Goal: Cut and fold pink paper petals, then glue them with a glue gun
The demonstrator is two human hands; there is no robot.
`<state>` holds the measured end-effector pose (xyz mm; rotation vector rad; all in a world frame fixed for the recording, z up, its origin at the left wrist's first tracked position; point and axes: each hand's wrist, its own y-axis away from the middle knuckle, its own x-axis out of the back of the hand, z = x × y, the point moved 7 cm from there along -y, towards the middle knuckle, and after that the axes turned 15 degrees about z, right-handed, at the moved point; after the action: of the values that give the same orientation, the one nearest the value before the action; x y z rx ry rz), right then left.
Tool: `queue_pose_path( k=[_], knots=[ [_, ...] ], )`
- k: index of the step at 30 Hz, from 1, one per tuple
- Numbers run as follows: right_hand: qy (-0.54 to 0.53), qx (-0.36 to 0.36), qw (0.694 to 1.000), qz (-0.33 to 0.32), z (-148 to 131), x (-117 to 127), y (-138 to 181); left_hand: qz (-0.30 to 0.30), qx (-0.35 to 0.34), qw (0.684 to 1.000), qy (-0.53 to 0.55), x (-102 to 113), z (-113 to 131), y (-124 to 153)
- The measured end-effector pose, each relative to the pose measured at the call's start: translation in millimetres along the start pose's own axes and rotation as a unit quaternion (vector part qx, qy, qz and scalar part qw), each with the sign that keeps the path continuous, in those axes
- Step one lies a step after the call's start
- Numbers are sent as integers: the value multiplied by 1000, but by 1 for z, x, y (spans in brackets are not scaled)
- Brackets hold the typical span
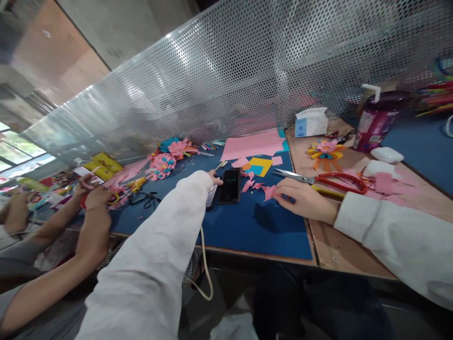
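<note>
My left hand (214, 178), mostly covered by its white sleeve, reaches to the left edge of a black phone (230, 186). Its thumb and a finger show, apart from each other; the rest is hidden. Partly beneath that hand lies a second phone (211, 198) with a lit screen. A small pale stick (221, 165) is just beyond the fingertips. On the right, my right hand (300, 198) pinches a torn piece of pink paper (269, 192) at its fingertips, low over the blue mat (262, 236). Scissors (322, 181) with red and yellow handles lie directly behind this hand.
Pink sheets (253, 144) and yellow paper (261, 166) lie at the back. A paper flower (324, 150), tissue pack (311, 123) and purple bottle (377, 120) stand right. Paper flowers (164, 165) and another person's hands (97, 196) are left. A perforated metal screen (230, 80) bounds the table.
</note>
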<state>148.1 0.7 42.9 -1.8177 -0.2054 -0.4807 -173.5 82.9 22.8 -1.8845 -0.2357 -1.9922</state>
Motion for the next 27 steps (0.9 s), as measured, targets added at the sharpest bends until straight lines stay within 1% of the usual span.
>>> queue_pose_path(
  k=[2, 4, 6, 9, 12, 15, 20, 23, 27],
  knots=[
    [0, 9, 1000, 1, -1, 1, -1, -50, -6, 997, -50, -3, -1, 2],
    [5, 16, 1000, -1, -2, 1, -1, -70, -14, 994, -78, -1, -2, 4],
    [9, 18, 1000, -8, -2, 0, -1, -64, -14, 995, -80, 3, -2, 5],
    [4, 17, 1000, -15, -1, -2, 0, -56, -20, 997, -44, 6, 2, 4],
    [2, 19, 1000, -14, -1, -2, 1, -71, -37, 997, -21, 4, 7, 3],
    [9, 21, 1000, -19, -2, -2, 1, -78, -54, 995, -38, 2, 8, 0],
    [9, 13, 999, -28, -3, -2, -1, -55, -61, 994, -65, 1, 3, -4],
    [5, 8, 1000, -19, -2, -1, -1, -50, -51, 995, -69, 0, 2, -2],
    [-1, 7, 1000, -1, 0, 0, -1, -44, -50, 997, -23, 5, 7, 4]
  ],
)
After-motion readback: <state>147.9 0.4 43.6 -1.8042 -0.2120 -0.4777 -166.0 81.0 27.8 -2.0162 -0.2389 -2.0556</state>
